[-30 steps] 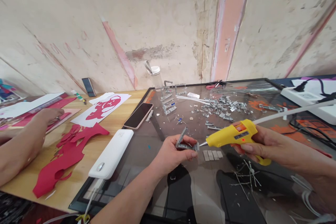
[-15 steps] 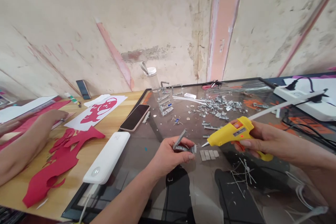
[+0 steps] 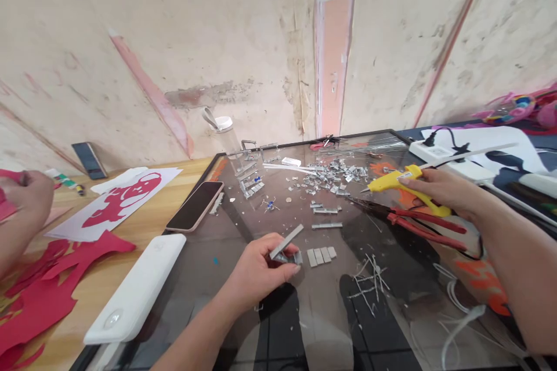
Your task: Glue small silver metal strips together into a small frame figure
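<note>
My left hand (image 3: 261, 269) is closed on a small grey piece (image 3: 287, 242) made of thin strips, one of them slanting up from the fingers. Just right of it lies a row of small grey tiles (image 3: 321, 256) on the dark glass. My right hand (image 3: 439, 188) grips a yellow glue gun (image 3: 404, 181), its nozzle pointing left and a white glue stick out of its back. Below the gun lie red-handled pliers (image 3: 422, 226), jaws to the left. Grey strips (image 3: 327, 225) rest between the two hands.
Silvery scraps (image 3: 331, 174) cover the back of the glass, near a clear bottle (image 3: 228, 142). A phone (image 3: 195, 206) and white power bank (image 3: 137, 290) lie left. Another person's hand (image 3: 30, 200) holds red paper. A power strip (image 3: 452, 156) stands right; wire pieces (image 3: 369, 284) lie in front.
My right hand has carried the glue gun away from the left hand's piece, to the right and back. The pliers now show. The whole view has turned somewhat right.
</note>
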`<state>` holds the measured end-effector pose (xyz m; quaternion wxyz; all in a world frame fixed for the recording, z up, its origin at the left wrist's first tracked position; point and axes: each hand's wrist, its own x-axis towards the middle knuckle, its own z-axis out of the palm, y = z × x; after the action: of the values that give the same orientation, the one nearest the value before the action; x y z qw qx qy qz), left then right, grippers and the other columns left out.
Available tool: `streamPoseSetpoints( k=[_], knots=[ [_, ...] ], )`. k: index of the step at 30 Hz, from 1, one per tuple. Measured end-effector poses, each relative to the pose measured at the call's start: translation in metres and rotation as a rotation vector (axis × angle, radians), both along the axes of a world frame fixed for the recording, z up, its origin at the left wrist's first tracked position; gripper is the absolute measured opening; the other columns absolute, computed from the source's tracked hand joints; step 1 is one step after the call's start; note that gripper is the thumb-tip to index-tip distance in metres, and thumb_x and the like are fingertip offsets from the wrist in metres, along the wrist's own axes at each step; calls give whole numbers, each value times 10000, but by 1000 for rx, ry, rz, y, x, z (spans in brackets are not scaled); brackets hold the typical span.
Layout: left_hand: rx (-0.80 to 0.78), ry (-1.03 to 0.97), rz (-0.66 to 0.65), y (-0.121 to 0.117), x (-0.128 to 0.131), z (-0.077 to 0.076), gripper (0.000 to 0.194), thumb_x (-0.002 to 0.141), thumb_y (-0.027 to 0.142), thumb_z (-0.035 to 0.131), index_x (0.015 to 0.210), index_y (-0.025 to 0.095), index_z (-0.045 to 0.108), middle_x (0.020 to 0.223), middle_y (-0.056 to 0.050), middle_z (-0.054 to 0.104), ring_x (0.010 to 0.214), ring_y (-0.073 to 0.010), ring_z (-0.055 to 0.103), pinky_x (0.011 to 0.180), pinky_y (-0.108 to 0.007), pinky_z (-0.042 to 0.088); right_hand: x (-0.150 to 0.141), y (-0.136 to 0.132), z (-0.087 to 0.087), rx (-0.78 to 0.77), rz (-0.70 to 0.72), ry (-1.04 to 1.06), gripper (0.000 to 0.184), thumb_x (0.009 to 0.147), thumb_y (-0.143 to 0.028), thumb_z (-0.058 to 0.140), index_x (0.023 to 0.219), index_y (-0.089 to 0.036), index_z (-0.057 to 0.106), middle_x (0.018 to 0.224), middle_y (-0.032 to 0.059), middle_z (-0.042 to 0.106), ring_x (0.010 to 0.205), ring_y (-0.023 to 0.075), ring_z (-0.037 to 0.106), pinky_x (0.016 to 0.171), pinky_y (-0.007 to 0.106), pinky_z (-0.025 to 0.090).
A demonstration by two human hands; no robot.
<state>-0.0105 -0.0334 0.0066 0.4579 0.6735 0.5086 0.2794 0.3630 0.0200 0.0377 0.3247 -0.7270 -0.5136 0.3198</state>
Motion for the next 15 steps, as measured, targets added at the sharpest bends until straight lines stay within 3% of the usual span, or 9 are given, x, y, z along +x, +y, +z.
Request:
streamPoseSetpoints(
  k=[5,10,15],
  knots=[
    [94,114,-64,1,0,-1,136,676,199,610,795,161,665,789,-1,555,618,-105,511,559,-208,410,4,6,-7,-123,40,-10,417,726,-558,584,789,-146,594,620,63,609,514,147,506,500,298,329],
    [159,245,-114,2,2,2,131,682,185,581,779,178,669,760,10,546,598,-101,483,553,-209,379,15,18,-15,-97,34,-427,523,753,-621,478,772,-124,638,642,80,600,555,159,511,539,312,336],
    [165,297,-119,4,6,3,112,686,216,589,764,175,659,766,16,539,563,-93,449,542,-216,362,14,19,-13,-77,-32,-810,571,800,-595,439,821,-70,661,829,241,653,762,289,609,600,372,343]
  ],
)
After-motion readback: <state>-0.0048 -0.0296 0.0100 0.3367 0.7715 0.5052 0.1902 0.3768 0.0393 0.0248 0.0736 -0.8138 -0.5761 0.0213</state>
